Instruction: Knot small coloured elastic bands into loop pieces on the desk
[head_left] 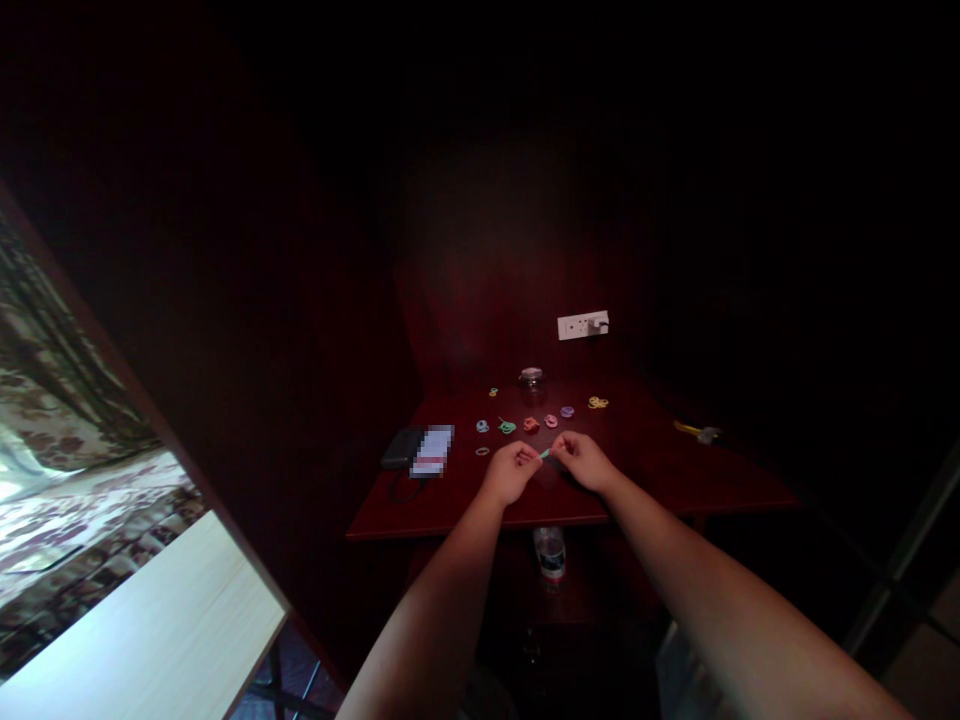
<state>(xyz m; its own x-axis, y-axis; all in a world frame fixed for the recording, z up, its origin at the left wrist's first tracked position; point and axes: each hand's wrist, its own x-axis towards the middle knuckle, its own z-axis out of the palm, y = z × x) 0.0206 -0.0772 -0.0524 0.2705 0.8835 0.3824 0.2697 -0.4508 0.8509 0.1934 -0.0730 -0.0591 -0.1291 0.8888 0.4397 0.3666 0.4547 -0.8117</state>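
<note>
Between my two hands, above the front part of the dark red desk (660,485), is a small light green band (546,454). My left hand (513,470) pinches its left end, and my right hand (583,460) pinches the other end, fingertips close together. Behind the hands lies a row of small coloured band bundles: blue (482,426), green (508,427), orange-red (531,425), pink (551,421), purple (567,412) and yellow (598,403). A single pale ring (482,451) sits left of my left hand. The held band's exact shape is too small to tell.
A clear jar (532,385) stands at the back, near a small yellow-and-green piece (493,392). To the left are a phone (433,451) and a black case (401,449); a yellow-handled tool (697,432) is at right. A bottle (551,558) stands below the desk edge.
</note>
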